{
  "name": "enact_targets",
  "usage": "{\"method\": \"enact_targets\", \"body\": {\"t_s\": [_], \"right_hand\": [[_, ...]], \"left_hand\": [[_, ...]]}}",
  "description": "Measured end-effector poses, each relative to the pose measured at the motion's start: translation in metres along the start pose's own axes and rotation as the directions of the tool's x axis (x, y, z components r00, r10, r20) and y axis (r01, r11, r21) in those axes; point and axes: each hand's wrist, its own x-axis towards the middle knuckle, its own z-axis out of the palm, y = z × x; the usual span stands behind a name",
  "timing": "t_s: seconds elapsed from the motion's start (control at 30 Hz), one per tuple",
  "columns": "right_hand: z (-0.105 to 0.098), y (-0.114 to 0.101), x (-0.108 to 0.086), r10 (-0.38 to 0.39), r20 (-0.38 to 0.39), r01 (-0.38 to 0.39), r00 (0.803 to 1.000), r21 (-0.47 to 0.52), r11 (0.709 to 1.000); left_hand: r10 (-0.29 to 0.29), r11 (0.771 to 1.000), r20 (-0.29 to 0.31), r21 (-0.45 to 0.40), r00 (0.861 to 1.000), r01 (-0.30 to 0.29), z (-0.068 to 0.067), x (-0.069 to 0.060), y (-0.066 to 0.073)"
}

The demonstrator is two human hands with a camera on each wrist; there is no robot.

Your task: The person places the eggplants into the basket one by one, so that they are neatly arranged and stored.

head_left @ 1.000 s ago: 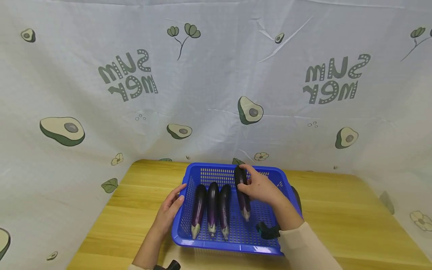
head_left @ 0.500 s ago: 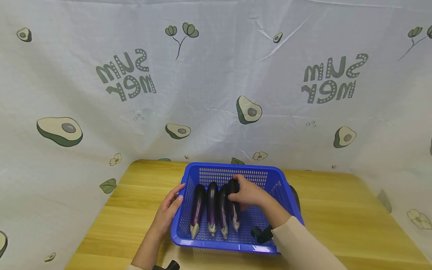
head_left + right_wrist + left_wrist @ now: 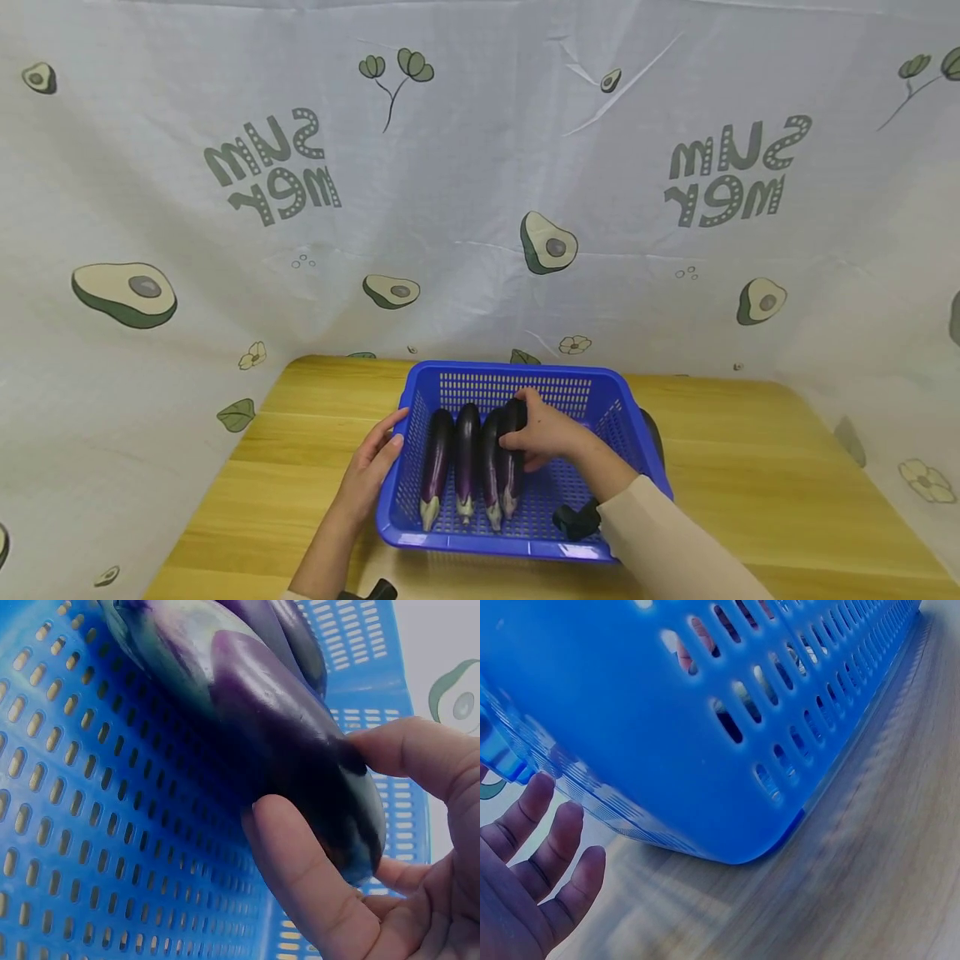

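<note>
In the head view, three purple eggplants lie side by side in a blue plastic basket (image 3: pixel 558 547), among them the leftmost eggplant (image 3: pixel 437 454). My right hand (image 3: pixel 551 429) grips another eggplant (image 3: pixel 512 471) by its dark upper end, against the right side of the row. The right wrist view has thumb and fingers about that held eggplant (image 3: pixel 277 712), its pale stem end pointing away from the hand. At the basket's left rim, my left hand (image 3: pixel 367 475) touches the side with loosely extended fingers. Several of its fingers (image 3: pixel 559 844) appear beside the basket wall in the left wrist view.
The basket stands on a wood-grain table (image 3: pixel 735 467). Behind hangs a white cloth (image 3: pixel 465 192) printed with avocados and lettering. A dark object (image 3: pixel 652 437) shows past the basket's right side. A black wrist device (image 3: pixel 577 522) is over the basket's front right.
My right hand has carried the eggplant leftward and lower, from apart to up against the row of the other three. My left hand has stayed at the rim.
</note>
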Motion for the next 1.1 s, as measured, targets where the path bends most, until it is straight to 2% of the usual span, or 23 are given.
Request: {"method": "enact_targets", "body": {"t_s": [0.27, 0.47, 0.93, 1.1], "right_hand": [[0.001, 0.004, 0.001, 0.025, -0.001, -0.025, 1.000, -0.090, 0.996], [0.004, 0.008, 0.003, 0.048, 0.010, -0.047, 0.999, -0.101, 0.994], [-0.003, 0.007, 0.001, 0.047, 0.008, -0.045, 0.999, -0.165, 0.985], [-0.008, 0.005, -0.001, 0.029, -0.025, -0.034, 0.999, -0.233, 0.972]], "left_hand": [[0.000, 1.000, 0.004, -0.014, 1.000, 0.000, 0.000, -0.001, 0.001], [-0.005, 1.000, 0.004, -0.017, 1.000, 0.005, 0.000, -0.001, 0.003], [-0.015, 1.000, 0.002, -0.007, 1.000, 0.015, -0.001, 0.000, 0.000], [-0.015, 1.000, -0.001, -0.003, 1.000, 0.015, 0.000, 0.000, -0.001]]}}
